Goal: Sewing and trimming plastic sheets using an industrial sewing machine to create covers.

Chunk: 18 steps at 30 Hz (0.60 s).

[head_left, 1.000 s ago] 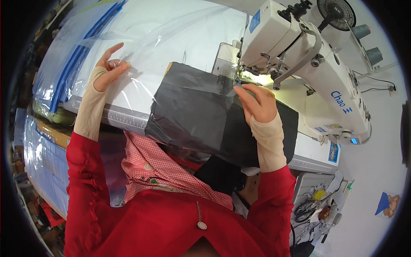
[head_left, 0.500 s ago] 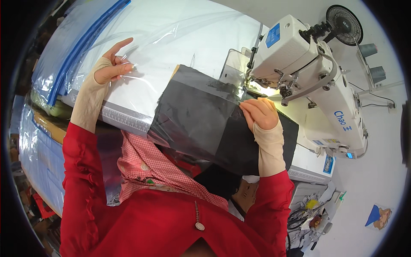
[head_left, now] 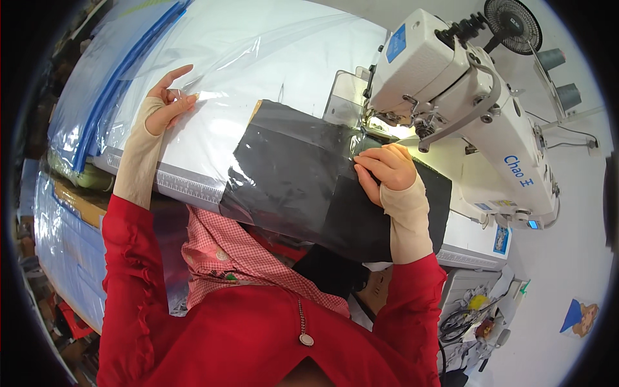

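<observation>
Pinching clear film (head_left: 258,58) edge: left hand (head_left: 166,103), thumb and fingers pressed together on it, index raised, at 10 o'clock. Right hand (head_left: 385,169) flat, fingers curled, pressing black fabric (head_left: 303,177) just beside needle area; grip on nothing. Fabric centre frame, lying over surface (head_left: 187,145) edge, film-covered part toward 9 o'clock. White sewing machine (head_left: 464,109) at 2 o'clock. Small fan (head_left: 512,18) behind it at 1 o'clock. Red sleeves from 6 o'clock.

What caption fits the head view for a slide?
At a white sewing machine, the right hand presses black fabric while the left hand pinches clear plastic sheet.
</observation>
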Each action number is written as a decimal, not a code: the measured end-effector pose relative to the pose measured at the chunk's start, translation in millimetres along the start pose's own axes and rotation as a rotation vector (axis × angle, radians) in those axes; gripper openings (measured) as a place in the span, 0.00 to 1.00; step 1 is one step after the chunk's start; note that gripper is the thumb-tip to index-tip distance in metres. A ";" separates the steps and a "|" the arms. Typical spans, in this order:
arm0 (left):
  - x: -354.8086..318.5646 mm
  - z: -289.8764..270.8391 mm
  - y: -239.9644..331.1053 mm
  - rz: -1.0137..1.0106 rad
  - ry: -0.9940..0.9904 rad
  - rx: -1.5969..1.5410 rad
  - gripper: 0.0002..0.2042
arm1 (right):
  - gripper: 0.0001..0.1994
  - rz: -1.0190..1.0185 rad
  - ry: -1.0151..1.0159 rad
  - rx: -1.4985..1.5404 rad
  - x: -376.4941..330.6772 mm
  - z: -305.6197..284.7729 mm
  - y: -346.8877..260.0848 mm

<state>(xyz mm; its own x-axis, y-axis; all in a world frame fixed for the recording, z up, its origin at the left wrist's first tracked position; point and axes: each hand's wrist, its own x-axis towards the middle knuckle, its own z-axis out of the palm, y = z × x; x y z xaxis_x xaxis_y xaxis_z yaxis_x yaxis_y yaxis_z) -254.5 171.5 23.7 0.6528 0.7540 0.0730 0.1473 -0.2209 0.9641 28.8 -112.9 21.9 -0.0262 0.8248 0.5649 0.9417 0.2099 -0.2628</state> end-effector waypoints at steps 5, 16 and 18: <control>5.6 2.5 -0.9 -0.002 0.028 0.057 0.28 | 0.07 0.033 0.006 0.014 -1.5 2.8 1.4; 37.6 5.6 -14.4 0.094 0.084 0.153 0.28 | 0.09 0.123 0.019 0.008 -2.2 7.6 3.1; 39.1 6.0 -14.9 0.089 0.081 0.145 0.28 | 0.09 0.126 0.018 0.007 -2.8 6.6 2.9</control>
<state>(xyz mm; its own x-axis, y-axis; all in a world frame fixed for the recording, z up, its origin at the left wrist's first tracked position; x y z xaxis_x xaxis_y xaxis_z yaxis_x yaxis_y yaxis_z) -226.8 200.5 10.7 0.6068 0.7736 0.1827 0.2007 -0.3715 0.9065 29.4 -111.2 14.5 0.0981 0.8353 0.5410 0.9350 0.1088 -0.3376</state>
